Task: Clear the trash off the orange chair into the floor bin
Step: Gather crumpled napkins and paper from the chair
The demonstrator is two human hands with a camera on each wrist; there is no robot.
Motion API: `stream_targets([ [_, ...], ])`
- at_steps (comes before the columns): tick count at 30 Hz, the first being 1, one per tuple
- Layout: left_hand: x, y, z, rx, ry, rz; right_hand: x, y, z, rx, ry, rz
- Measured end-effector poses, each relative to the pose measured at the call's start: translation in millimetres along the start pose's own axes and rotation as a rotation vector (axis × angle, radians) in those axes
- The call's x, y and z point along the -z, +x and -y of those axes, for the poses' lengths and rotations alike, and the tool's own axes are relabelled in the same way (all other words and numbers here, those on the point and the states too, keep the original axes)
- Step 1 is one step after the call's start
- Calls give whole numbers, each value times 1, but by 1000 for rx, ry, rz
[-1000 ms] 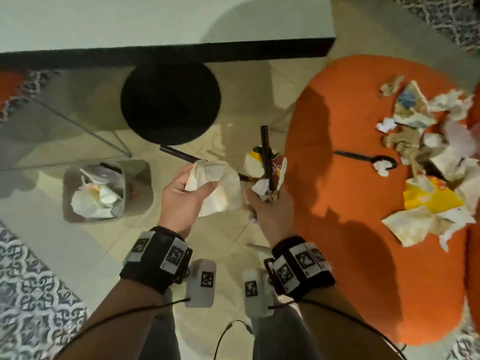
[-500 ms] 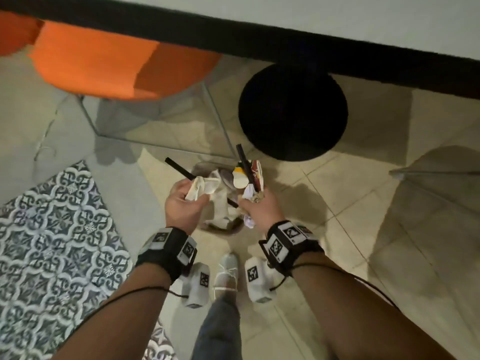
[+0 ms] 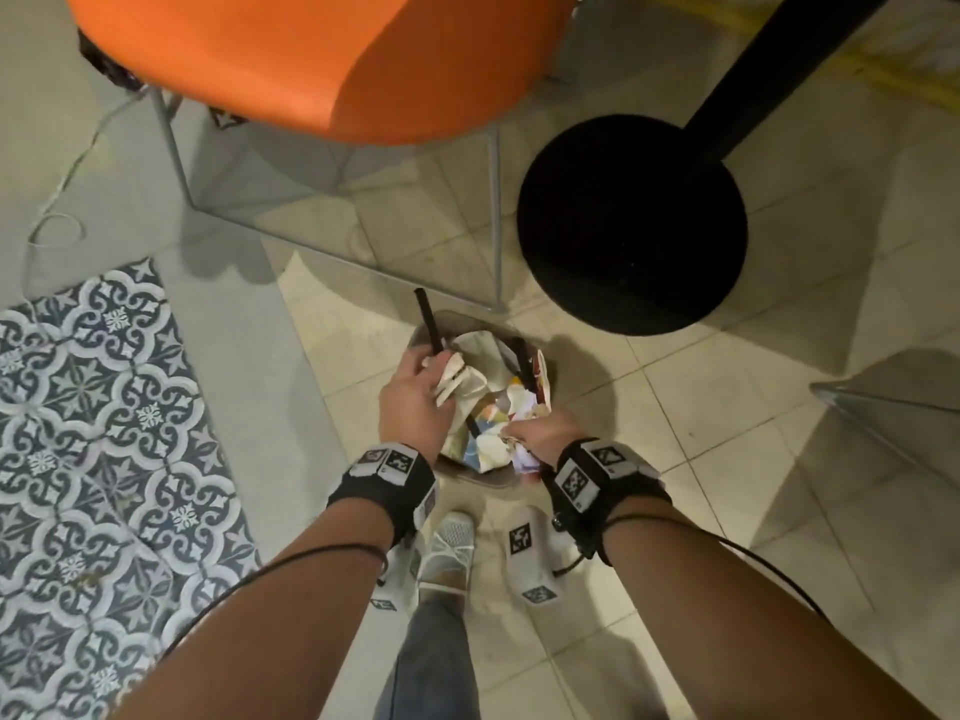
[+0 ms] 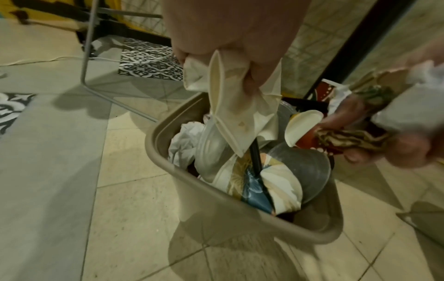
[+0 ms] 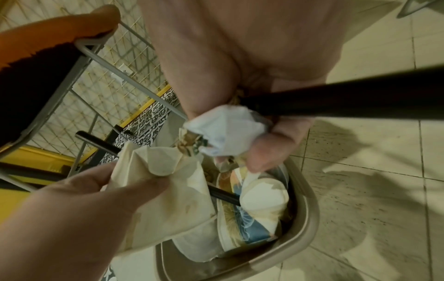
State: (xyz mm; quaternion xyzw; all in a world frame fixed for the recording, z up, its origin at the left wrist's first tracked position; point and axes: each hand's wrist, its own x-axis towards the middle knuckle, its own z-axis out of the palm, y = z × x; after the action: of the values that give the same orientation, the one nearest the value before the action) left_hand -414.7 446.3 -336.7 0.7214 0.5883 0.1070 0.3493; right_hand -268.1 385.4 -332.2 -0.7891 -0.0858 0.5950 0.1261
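You have brought both hands down since half a second ago, from above the floor bin point(image 3: 423, 330) to right over its mouth. Your left hand point(image 3: 415, 402) sits over the bin's left side, fingers curled round a stained cream napkin point(image 4: 236, 106) and a black straw point(image 3: 428, 322) whose upper end sticks out past the bin's far-left rim. The napkin hangs down into the bin's mouth, touching the paper already inside. Your right hand point(image 3: 545, 433) is over the bin's near-right rim, fingers clenched on a bundle of crumpled white tissue point(image 5: 225, 129), printed wrapper scraps and a second black straw point(image 5: 348, 98). The bin is already crowded: crumpled white paper point(image 4: 185, 142) at its left, a blue and cream floral cup point(image 4: 266, 182) toward the near side. Beyond the bin stands an orange chair point(image 3: 322, 59) on a grey wire frame, with a black round table base point(image 3: 631, 226) to the bin's far right. A patterned blue tile strip point(image 3: 93, 433) runs to the left of the bin.
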Motion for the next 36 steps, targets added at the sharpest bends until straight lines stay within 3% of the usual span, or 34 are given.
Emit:
stream_targets([
  [6,-10,3,-2,-146,-24,-43,7,-23,10,-80,52,91],
  [9,-15,1,-1,-169,35,42,13,-35,8,-100,58,90],
  [13,-22,0,2,-87,146,199,14,-41,10,-122,139,83],
  [18,-25,3,2,59,318,318,8,-34,21,-151,141,26],
  [21,-26,7,13,113,320,365,4,-35,22,-176,191,63],
  [25,-26,14,22,96,289,324,8,-45,20,-183,234,127],
  [29,-22,15,21,69,296,269,12,-51,23,-119,181,93],
  [36,-7,9,7,138,202,177,19,-54,30,-7,-278,-54],
])
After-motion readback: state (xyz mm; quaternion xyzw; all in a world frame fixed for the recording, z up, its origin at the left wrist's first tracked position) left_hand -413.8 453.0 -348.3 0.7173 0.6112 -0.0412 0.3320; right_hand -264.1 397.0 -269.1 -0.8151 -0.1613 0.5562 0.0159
